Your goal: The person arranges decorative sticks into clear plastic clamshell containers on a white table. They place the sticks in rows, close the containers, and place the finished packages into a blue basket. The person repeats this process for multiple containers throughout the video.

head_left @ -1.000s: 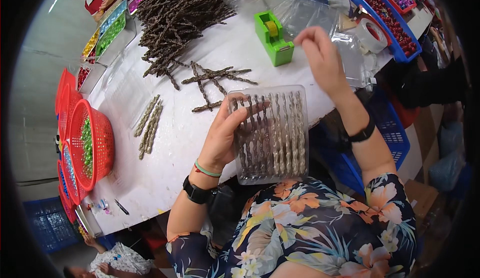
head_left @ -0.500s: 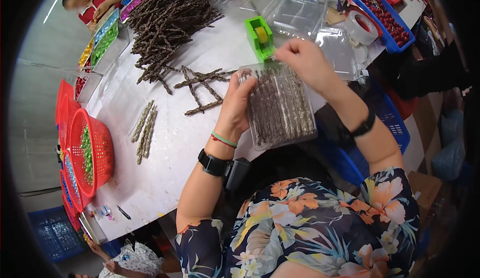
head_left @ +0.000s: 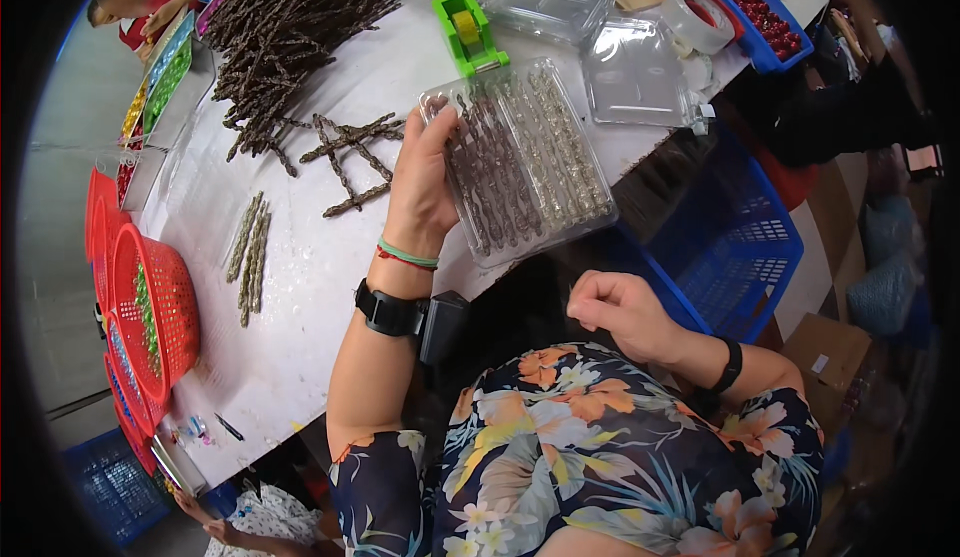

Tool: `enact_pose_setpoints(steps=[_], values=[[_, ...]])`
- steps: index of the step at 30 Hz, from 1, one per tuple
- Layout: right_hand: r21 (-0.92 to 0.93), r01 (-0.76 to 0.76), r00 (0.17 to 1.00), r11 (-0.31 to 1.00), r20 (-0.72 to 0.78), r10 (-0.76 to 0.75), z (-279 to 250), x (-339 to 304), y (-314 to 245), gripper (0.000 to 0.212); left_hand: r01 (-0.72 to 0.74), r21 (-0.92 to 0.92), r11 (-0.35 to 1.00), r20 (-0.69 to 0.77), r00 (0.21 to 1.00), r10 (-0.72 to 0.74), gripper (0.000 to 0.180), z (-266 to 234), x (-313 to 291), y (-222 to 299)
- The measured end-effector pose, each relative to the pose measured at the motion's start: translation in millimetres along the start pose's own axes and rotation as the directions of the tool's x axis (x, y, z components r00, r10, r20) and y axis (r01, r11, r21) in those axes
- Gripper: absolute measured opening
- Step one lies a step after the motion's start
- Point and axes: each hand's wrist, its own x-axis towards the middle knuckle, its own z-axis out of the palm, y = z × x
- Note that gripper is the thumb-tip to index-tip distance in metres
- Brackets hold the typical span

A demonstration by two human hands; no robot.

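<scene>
My left hand (head_left: pixel 423 182) grips the left edge of a clear plastic box (head_left: pixel 530 162), thumb on top. Inside the box lie rows of twisted, braided strands, dark brown on the left and paler, silvery ones on the right. Below the box, in front of my chest, is my right hand (head_left: pixel 625 312), its fingers curled into a pinch; what they hold, if anything, is too small to make out. A green tape dispenser (head_left: pixel 465 32) with a yellow roll stands just beyond the box. To the left, a few dark braided strands (head_left: pixel 350 162) lie crossed, and several paler strands (head_left: pixel 250 257) rest side by side.
A large heap of dark strands (head_left: pixel 290 32) covers the far left. Red baskets (head_left: pixel 180 317) of beads line the left edge. Empty clear boxes (head_left: pixel 635 72), a white tape roll (head_left: pixel 697 19) and a blue bead tray (head_left: pixel 770 52) sit far right. A blue crate (head_left: pixel 740 247) stands below the table's right side.
My right hand has moved from the box's far edge down toward my chest. The box, in my left hand, has tilted and now stands apart from the tape dispenser. The view has shifted.
</scene>
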Motion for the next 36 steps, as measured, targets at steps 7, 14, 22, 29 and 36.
enact_pose_setpoints(steps=[7,14,22,29,36], values=[[-0.125,0.104,0.98,0.987,-0.155,-0.123,-1.0,50.5,-11.1,0.018,0.072,-0.049,0.996,0.064,0.996,-0.069,0.025,1.2,-4.4,5.8],[-0.705,0.528,0.679,0.474,0.015,-0.734,-6.0,100.0,-10.6,0.043,0.067,0.008,0.998,0.036,0.997,-0.067,0.03,5.9,-5.8,16.9],[0.376,0.425,0.891,0.823,-0.018,-0.453,-34.7,117.0,-4.2,0.044,0.135,-0.106,0.985,0.142,0.983,-0.119,0.031,3.0,-5.9,16.2],[0.738,-0.125,0.96,0.663,0.259,-0.106,-32.9,145.7,-94.9,0.061,0.101,-0.007,0.995,0.062,0.993,-0.101,0.035,-1.1,-17.2,20.5],[0.504,-0.112,0.938,0.856,0.338,-0.076,-39.6,186.6,-103.8,0.089,0.127,0.027,0.991,0.069,0.989,-0.129,0.039,5.3,-54.5,13.8]])
